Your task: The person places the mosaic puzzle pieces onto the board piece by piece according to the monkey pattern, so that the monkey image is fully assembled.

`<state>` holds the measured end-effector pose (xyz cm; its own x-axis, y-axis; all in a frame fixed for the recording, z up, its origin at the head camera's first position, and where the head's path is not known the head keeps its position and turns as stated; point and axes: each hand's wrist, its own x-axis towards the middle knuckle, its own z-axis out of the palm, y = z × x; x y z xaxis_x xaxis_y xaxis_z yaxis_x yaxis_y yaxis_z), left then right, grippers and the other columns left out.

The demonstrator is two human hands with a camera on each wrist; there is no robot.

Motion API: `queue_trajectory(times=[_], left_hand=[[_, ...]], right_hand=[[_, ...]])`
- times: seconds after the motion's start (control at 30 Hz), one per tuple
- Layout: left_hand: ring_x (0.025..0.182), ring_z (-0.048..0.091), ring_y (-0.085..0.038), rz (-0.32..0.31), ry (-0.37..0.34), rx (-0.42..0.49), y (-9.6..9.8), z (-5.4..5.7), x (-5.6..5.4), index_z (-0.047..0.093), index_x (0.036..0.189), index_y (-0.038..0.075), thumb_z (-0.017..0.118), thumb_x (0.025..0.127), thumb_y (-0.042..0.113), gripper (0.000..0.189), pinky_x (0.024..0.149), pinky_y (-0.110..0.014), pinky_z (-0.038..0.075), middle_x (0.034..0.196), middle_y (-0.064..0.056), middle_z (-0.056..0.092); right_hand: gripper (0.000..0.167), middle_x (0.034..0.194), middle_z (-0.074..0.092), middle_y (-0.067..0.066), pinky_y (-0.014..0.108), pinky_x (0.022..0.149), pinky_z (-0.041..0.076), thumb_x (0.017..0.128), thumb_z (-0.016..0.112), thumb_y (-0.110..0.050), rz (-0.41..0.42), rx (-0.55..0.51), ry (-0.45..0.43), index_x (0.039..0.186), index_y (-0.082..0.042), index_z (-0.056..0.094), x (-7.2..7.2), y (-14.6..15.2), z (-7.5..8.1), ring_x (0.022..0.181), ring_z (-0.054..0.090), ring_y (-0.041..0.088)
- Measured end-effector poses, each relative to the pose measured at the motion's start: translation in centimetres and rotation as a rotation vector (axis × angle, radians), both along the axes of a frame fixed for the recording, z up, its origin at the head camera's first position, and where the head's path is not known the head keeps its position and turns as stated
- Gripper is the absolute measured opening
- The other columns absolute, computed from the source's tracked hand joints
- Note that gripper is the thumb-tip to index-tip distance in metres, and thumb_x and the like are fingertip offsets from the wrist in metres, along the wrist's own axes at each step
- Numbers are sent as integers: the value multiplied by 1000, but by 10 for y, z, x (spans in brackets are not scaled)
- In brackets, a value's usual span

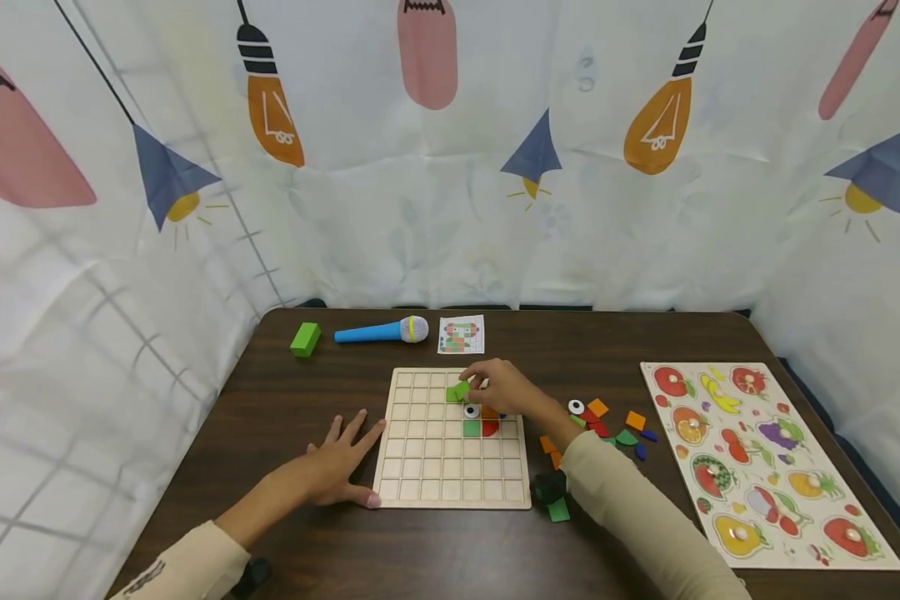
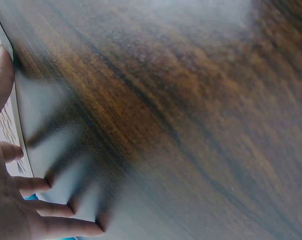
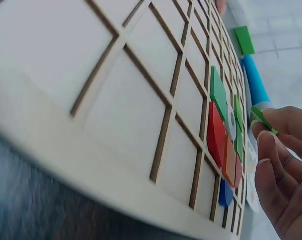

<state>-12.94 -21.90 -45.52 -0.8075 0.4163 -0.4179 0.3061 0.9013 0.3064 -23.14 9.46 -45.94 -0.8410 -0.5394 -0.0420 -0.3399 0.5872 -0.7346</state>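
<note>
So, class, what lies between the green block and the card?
The microphone lies between the green block and the card, as the head view shows.

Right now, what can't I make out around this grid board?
Pattern card: head view, printed details too small to make out.
Blue piece: head view, mostly covered by the right hand.
Pinched green piece: right wrist view, partly covered by that hand.
Loose green square: head view, upper part hidden by the black wrist device.
Grid board: left wrist view, mostly cut off by the left edge.
</note>
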Motion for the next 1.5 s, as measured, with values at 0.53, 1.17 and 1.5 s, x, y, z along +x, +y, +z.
queue_trajectory(times=[0.53, 1.17, 1.5], left_hand=[[144, 8, -65, 13, -3, -9, -2, 4, 1, 15, 162, 13, 74, 77, 63, 115, 91, -85, 29, 165, -29, 5], [146, 10, -63, 13, -6, -20, 3, 0, 3, 17, 162, 15, 74, 77, 64, 114, 93, -84, 31, 166, -26, 7], [145, 10, -63, 14, -3, -32, 2, 1, 0, 18, 162, 14, 74, 76, 64, 114, 93, -84, 31, 166, -26, 8]], right_hand=[[27, 95, 71, 3, 24, 61, 47, 91, 74, -13, -97, 29, -55, 118, -10, 72, -3, -35, -2, 68, 59, 10], [28, 85, 68, -7, 30, 61, 47, 81, 85, -26, -221, 213, -22, 107, -19, 78, 0, -58, -7, 73, 60, 10], [23, 89, 69, -4, 30, 62, 47, 85, 82, -28, -206, 187, -16, 105, -19, 78, -3, -51, -4, 75, 61, 11]])
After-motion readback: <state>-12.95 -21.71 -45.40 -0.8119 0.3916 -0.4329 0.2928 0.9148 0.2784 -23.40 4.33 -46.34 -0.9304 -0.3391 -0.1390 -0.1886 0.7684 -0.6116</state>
